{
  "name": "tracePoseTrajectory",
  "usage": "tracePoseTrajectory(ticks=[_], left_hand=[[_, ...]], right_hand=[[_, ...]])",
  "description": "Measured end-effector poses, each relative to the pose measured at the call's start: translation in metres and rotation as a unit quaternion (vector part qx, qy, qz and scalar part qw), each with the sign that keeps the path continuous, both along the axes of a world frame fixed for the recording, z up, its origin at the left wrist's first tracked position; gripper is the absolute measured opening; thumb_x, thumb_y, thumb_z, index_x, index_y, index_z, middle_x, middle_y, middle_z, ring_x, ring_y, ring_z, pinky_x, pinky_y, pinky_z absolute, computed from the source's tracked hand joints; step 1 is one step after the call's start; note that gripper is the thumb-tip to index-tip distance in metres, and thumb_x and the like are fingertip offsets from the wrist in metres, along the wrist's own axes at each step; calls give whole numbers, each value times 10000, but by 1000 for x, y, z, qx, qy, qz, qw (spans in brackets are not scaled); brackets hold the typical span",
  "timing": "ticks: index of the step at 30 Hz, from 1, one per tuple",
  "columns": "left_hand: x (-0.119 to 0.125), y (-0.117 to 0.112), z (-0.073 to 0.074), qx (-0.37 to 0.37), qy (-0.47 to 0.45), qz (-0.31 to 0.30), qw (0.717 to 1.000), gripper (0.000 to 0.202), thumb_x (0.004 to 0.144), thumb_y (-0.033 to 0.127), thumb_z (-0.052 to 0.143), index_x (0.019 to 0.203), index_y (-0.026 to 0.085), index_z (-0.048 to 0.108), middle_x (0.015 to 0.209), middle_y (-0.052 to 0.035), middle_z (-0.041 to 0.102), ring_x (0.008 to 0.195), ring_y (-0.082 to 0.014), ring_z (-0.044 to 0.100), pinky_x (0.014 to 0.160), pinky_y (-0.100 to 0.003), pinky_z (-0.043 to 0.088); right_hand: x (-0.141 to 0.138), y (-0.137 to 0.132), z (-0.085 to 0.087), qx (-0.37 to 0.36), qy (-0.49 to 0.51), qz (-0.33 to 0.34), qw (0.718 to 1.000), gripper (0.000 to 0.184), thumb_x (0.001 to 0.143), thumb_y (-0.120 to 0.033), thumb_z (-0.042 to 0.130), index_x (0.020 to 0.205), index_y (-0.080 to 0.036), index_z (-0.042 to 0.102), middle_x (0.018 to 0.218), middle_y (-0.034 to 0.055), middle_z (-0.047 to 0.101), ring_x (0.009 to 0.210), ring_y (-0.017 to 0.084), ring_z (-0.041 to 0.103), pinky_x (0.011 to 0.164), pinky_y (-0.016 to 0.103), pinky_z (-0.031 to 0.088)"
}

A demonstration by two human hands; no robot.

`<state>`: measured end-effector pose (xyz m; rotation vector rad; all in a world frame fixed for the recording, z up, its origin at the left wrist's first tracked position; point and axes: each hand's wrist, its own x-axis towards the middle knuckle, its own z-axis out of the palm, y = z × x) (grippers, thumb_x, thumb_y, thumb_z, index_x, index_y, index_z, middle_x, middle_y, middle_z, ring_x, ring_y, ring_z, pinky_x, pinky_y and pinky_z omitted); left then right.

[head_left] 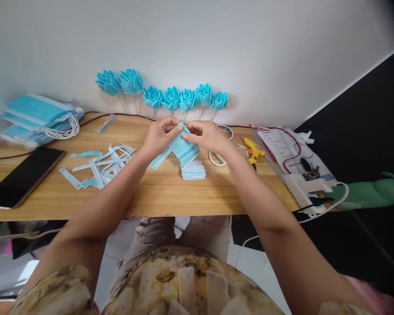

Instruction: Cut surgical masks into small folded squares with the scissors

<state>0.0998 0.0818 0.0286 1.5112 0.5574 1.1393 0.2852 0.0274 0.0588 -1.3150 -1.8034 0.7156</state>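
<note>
Between my two hands hangs a blue piece of face mask fabric (187, 151), pinched near its upper corner. My left hand (162, 133) is closed, thumb and finger on the piece's top left. From the other side my right hand (206, 134) grips it, the thumb lying on its face. Directly below the piece is a stack of pale blue cut mask pieces (193, 170). Another blue and white strip (160, 158) lies under my left hand. The fingertips behind the fabric are partly hidden.
Blue fabric flowers (170, 98) on sticks lean on the wall. Cut strips (98, 166), a phone (24, 175) and a pile of masks (39, 116) lie left. At right are tape rolls (217, 162), a yellow glue gun (254, 150) and a power strip (302, 197).
</note>
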Motion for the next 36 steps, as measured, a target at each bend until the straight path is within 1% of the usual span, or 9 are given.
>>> tracePoseTrajectory(ticks=[2,4,8,11,17,21,24,29,36], left_hand=[[0,0,-1,-2,-27,8,1000,461,705,572,870,837,173,680,735,-4,680,644,-128,616,577,-239,454],[0,1,-2,-18,-52,4,998,514,715,627,844,895,167,701,782,-13,703,710,-143,653,617,-238,478],[2,0,-4,-82,-76,-27,993,580,650,611,888,969,154,730,867,-43,764,797,-184,702,704,-266,538],[4,-2,-5,-100,-62,-17,993,540,599,552,924,901,143,745,840,-49,780,760,-192,700,711,-290,557],[5,-7,-4,-41,37,-23,998,414,694,477,843,905,132,754,825,-32,758,722,-162,655,651,-255,509],[6,-9,-4,13,74,-17,997,296,764,417,760,844,133,728,754,-11,694,690,-140,606,621,-243,449],[4,-9,-3,2,89,-23,996,299,743,418,772,838,138,731,761,-14,696,695,-153,608,643,-264,463],[2,-7,0,-21,117,7,993,338,695,475,790,680,156,679,611,-7,650,566,-130,547,575,-261,419],[4,-4,0,-69,88,51,992,355,618,502,806,677,166,709,589,-4,651,534,-102,484,541,-246,379]], right_hand=[[-4,3,1,16,7,-20,1000,278,811,-443,737,737,-189,650,693,-19,591,681,128,535,648,272,437],[-7,3,-3,40,75,-48,995,294,817,-470,715,768,-191,639,708,-24,577,669,117,504,626,262,407],[-12,2,-19,49,201,-88,974,383,786,-567,731,836,-198,643,746,-21,591,688,122,513,641,261,419],[-9,-1,-25,32,219,-97,970,426,773,-611,735,875,-205,656,788,-5,634,746,148,566,698,284,471],[4,-4,1,104,10,-68,992,468,786,-492,766,1173,-231,723,1110,57,743,1023,225,654,935,378,494],[-1,4,15,97,-77,-27,992,278,833,-450,732,928,-190,756,916,33,737,885,199,639,848,344,469],[-2,14,17,132,-50,-49,989,307,892,-469,656,787,-182,683,768,8,657,767,159,569,736,305,432],[14,25,28,197,34,-85,976,313,906,-488,630,785,-199,617,752,-7,580,718,131,507,679,282,407],[29,27,37,194,60,-74,976,302,888,-487,660,789,-209,597,695,-30,504,649,112,451,612,266,364]])
